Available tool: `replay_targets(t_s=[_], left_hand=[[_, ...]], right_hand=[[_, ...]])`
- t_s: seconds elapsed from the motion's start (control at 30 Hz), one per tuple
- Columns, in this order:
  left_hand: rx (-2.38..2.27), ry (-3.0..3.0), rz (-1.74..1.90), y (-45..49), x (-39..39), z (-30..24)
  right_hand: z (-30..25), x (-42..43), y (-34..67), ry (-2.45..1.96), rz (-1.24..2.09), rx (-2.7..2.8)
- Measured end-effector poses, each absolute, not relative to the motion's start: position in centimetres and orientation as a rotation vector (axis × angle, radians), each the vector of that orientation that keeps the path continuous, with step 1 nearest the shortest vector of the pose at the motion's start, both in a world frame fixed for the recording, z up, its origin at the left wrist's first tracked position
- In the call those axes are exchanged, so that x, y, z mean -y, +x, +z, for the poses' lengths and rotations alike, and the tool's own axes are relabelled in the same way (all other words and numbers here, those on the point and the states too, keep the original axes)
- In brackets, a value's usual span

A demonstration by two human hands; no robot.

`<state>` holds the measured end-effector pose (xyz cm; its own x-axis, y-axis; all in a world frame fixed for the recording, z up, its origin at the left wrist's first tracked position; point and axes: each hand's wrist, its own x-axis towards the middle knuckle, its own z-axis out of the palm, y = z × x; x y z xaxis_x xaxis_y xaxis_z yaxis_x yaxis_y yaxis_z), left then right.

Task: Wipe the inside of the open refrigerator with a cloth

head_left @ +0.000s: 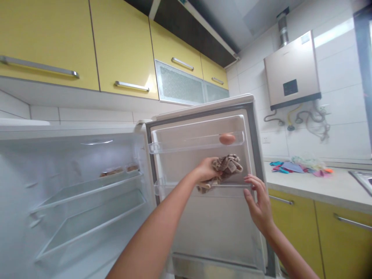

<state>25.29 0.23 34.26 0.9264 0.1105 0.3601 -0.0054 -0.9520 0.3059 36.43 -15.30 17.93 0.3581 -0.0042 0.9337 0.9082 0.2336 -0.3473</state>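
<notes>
My left hand (207, 169) grips a crumpled brown-and-beige patterned cloth (231, 164) in front of the inside of the open fridge door (200, 228). Part of the cloth hangs over the clear middle door shelf (171, 189). My right hand (259, 199) is beside that shelf's right end, fingers apart and holding nothing; whether its fingertips touch the shelf I cannot tell. Above the cloth, a brown egg (227, 139) lies in the clear upper door shelf (188, 144).
Left of the door, the fridge interior has glass shelves (87, 190) with small packaged food (112, 172) at the back. Yellow cabinets (122, 46) hang above. On the right, a counter (290, 182) carries colourful cloths and bags (293, 167) below a water heater (292, 69).
</notes>
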Motion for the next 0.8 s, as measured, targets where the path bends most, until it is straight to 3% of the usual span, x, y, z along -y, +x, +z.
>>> replay_targets(t_s=[0.2,0.37,0.6,0.8], left_hand=[[0.623,3.005,1.077,25.7,5.4,35.0],[1.22,3.355,1.154,25.4,3.1,35.5],[1.05,3.723,0.698,22.7,-4.3,36.8],[0.852,3.815,1.03,19.3,-8.2,35.9]], right_hand=[[16.3,14.4,37.8,-1.246,-0.865,0.895],[16.8,14.6,36.8,-1.189,-0.91,0.912],[18.5,15.1,36.4,-1.179,-0.763,0.962],[18.4,14.8,37.4,-1.174,-0.651,0.947]])
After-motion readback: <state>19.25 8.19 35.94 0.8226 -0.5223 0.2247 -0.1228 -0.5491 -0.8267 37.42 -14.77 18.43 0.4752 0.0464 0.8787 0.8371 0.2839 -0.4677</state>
